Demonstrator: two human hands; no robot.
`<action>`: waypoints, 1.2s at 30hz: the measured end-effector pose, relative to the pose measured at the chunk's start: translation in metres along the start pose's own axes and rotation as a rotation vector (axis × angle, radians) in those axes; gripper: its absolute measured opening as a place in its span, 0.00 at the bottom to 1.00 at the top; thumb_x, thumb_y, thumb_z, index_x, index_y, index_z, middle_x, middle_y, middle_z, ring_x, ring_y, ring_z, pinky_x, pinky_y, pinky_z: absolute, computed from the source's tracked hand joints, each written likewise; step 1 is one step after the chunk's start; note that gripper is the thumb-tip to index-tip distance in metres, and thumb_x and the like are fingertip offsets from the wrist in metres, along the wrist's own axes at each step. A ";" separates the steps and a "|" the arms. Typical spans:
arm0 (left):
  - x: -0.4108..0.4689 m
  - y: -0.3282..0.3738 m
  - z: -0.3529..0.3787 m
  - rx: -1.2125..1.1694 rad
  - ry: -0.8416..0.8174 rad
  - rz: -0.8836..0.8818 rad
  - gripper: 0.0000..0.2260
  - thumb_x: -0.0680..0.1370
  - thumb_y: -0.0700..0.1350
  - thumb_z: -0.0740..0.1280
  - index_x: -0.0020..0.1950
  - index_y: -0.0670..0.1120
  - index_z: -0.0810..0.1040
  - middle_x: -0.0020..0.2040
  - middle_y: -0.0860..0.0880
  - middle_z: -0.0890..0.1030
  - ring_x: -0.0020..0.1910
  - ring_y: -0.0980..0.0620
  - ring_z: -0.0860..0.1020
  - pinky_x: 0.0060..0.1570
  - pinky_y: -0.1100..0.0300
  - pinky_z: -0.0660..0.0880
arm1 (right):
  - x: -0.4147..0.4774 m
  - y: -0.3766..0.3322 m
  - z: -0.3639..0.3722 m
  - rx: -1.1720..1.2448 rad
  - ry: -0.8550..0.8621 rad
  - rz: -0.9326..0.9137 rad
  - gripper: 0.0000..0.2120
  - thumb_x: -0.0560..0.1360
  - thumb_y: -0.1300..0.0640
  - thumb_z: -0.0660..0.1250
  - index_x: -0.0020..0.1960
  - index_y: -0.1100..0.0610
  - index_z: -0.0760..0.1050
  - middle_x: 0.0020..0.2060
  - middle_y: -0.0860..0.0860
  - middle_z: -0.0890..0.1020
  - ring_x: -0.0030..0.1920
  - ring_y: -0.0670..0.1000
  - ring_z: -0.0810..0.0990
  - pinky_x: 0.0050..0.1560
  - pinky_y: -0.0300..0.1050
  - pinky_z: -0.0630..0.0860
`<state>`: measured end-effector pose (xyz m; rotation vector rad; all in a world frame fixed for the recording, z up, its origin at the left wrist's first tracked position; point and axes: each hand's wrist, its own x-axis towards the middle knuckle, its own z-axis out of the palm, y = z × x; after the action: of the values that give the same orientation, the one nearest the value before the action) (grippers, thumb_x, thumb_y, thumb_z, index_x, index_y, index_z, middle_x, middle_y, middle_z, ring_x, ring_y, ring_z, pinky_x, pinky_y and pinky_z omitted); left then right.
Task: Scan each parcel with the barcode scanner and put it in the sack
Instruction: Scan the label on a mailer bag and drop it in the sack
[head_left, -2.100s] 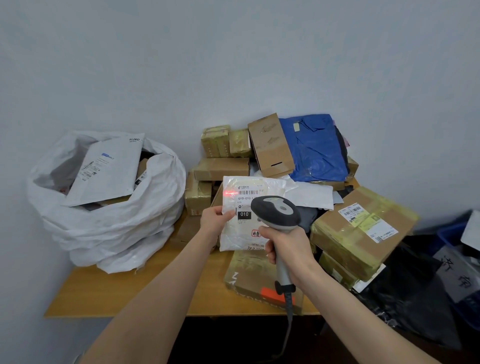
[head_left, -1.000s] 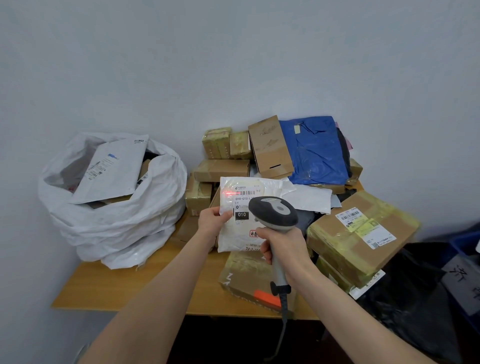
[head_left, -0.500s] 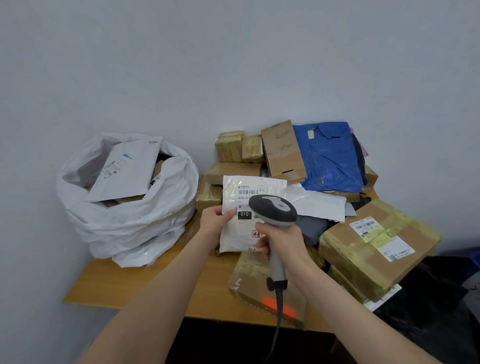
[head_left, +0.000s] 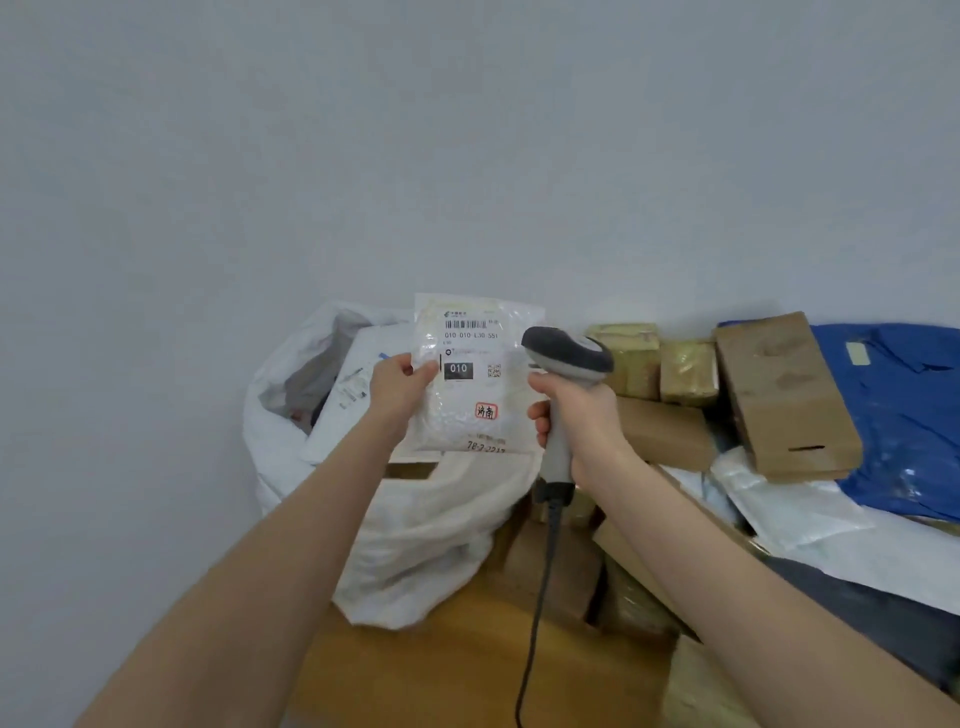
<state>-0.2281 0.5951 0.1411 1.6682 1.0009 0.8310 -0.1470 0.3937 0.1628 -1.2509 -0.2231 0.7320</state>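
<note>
Parcel sorting room: taped cartons (head_left: 631, 358), poly mailers (head_left: 789, 506) heaped on wooden table (head_left: 457, 670), white sack (head_left: 426, 545), bare wall (head_left: 467, 130).

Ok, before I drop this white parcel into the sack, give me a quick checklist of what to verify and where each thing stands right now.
1. Grip: the left hand pinches the white parcel by its left edge: ok.
2. Scan done: no red light shows on the barcode label: cannot tell.
3. Mouth of the sack open: yes, though a white mailer leans in it: ok.
4. Parcel over the mouth: it is held up in front of the sack, depth unclear: cannot tell.
5. Path clear of the scanner: the right hand grips it to the parcel's right, apart from it: ok.
</note>
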 end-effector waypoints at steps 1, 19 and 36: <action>0.024 -0.004 -0.014 0.001 0.006 0.004 0.04 0.78 0.38 0.67 0.51 0.41 0.81 0.47 0.44 0.82 0.48 0.46 0.80 0.53 0.51 0.78 | 0.016 0.002 0.020 -0.004 0.012 0.003 0.04 0.74 0.62 0.70 0.42 0.60 0.76 0.21 0.51 0.77 0.20 0.46 0.71 0.23 0.37 0.70; 0.201 -0.066 -0.045 0.954 -0.355 0.088 0.44 0.70 0.69 0.66 0.78 0.58 0.49 0.79 0.44 0.49 0.78 0.40 0.47 0.71 0.35 0.53 | 0.187 0.022 0.144 -0.137 0.183 0.053 0.03 0.72 0.61 0.70 0.41 0.59 0.76 0.25 0.53 0.76 0.22 0.49 0.70 0.25 0.40 0.69; 0.223 -0.139 -0.053 1.078 -0.490 -0.084 0.42 0.72 0.70 0.63 0.78 0.61 0.45 0.79 0.46 0.39 0.77 0.40 0.39 0.65 0.25 0.48 | 0.200 0.041 0.137 -0.093 0.147 0.157 0.05 0.73 0.63 0.69 0.39 0.61 0.75 0.23 0.53 0.75 0.20 0.47 0.69 0.23 0.37 0.68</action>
<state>-0.2112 0.8419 0.0375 2.5091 1.2222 -0.2947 -0.0843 0.6277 0.1244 -1.4161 -0.0390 0.7674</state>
